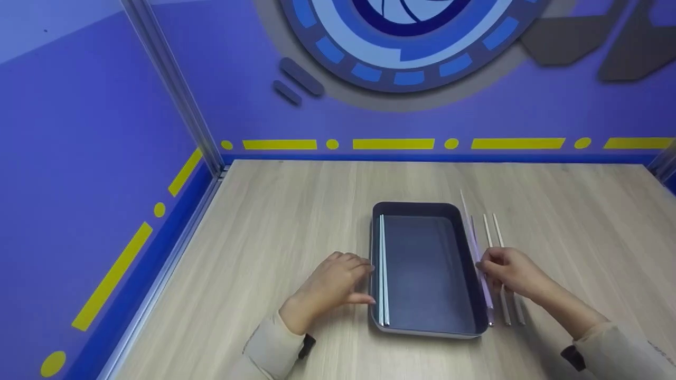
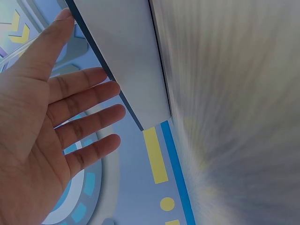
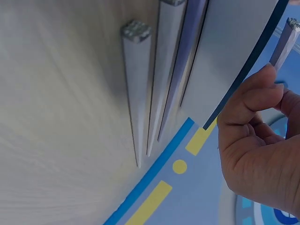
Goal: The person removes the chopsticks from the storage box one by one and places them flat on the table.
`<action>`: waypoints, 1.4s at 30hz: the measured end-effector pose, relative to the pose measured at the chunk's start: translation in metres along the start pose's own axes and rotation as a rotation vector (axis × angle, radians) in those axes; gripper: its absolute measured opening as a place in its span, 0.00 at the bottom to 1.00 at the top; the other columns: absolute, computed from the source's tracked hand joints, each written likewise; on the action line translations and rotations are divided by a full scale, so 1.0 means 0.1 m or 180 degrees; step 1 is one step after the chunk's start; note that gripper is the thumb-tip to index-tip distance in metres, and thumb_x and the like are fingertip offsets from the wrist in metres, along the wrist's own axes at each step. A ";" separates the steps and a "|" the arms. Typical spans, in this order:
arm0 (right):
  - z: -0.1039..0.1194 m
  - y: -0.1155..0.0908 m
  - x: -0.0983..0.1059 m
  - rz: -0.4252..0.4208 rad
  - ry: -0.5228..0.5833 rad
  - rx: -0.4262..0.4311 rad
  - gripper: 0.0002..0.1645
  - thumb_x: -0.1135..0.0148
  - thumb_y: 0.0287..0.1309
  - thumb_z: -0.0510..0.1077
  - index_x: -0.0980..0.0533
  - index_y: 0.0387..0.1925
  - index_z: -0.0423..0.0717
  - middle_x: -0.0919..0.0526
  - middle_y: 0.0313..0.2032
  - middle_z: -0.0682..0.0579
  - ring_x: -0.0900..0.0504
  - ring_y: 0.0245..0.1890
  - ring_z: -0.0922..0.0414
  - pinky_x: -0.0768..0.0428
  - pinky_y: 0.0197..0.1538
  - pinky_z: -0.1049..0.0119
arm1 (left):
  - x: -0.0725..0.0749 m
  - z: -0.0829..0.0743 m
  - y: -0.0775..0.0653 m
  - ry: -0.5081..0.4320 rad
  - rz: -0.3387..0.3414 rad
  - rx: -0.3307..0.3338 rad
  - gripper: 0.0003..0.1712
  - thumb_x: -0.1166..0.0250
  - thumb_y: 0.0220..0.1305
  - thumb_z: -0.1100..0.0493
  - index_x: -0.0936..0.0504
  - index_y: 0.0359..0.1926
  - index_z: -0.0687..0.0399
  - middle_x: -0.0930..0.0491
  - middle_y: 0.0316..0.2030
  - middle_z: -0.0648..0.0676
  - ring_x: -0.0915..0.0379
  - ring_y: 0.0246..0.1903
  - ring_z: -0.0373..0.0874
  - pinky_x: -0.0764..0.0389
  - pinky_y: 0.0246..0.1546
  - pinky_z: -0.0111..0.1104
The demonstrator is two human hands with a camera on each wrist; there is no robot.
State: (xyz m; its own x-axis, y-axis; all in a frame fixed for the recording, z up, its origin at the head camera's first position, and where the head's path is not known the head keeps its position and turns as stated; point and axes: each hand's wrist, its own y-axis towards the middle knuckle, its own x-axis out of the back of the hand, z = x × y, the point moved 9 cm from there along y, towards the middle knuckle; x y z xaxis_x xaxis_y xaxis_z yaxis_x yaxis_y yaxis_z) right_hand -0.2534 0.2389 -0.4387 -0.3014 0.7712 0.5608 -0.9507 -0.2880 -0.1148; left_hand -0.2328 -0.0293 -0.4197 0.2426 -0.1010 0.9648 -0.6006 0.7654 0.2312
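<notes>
A dark rectangular tray lies on the table, with a pair of light blue chopsticks lengthwise along its left inner side. My left hand touches the tray's left edge; its fingers are spread and fairly straight. Just beyond the right edge, my right hand pinches a purple chopstick between thumb and fingertips, clear of the table. Its end shows above the fingers in the right wrist view. A second purple chopstick lies on the table beside the tray.
Two silvery chopsticks lie side by side on the wooden table, partly under my right hand in the head view. Blue printed panels stand behind and to the left, joined by a metal corner post.
</notes>
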 end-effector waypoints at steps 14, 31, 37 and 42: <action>-0.20 -0.07 0.10 0.0026 0.0072 -0.0113 0.15 0.51 0.67 0.39 0.30 0.30 0.29 0.29 0.17 0.58 0.27 0.15 0.64 0.32 0.15 0.73 | -0.01 0.01 0.00 -0.0072 0.0050 0.0023 0.37 0.42 0.55 0.30 0.21 0.55 0.50 0.19 0.53 0.47 0.24 0.54 0.42 0.25 0.57 0.34; -0.44 -0.15 0.20 -0.0051 -0.0066 -0.0203 0.14 0.51 0.66 0.40 0.31 0.27 0.33 0.29 0.18 0.58 0.31 0.17 0.65 0.32 0.17 0.74 | 0.01 0.00 -0.01 0.0010 -0.0059 0.0001 0.36 0.42 0.54 0.29 0.20 0.53 0.49 0.19 0.53 0.46 0.24 0.53 0.41 0.25 0.56 0.34; -0.52 -0.18 0.23 -0.0080 -0.0116 -0.0273 0.14 0.49 0.66 0.40 0.30 0.27 0.33 0.28 0.19 0.57 0.29 0.18 0.65 0.29 0.20 0.71 | 0.00 0.00 -0.01 -0.0009 -0.0050 0.0001 0.36 0.42 0.54 0.29 0.20 0.54 0.49 0.19 0.53 0.47 0.24 0.53 0.42 0.25 0.56 0.34; -0.62 -0.21 0.26 -0.0096 -0.0189 -0.0385 0.15 0.50 0.67 0.40 0.29 0.28 0.32 0.27 0.20 0.55 0.27 0.19 0.64 0.26 0.22 0.71 | -0.01 0.01 -0.01 -0.0045 0.0002 0.0017 0.37 0.42 0.54 0.29 0.20 0.54 0.50 0.19 0.53 0.47 0.24 0.54 0.42 0.25 0.57 0.34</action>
State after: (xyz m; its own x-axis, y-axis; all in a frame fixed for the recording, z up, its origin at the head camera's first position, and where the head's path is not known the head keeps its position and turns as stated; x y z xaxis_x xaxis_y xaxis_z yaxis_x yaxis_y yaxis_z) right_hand -0.2456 0.3000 -0.4726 -0.2709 0.7425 0.6126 -0.9623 -0.1919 -0.1930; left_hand -0.2331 -0.0302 -0.4205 0.2315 -0.1096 0.9666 -0.6048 0.7621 0.2313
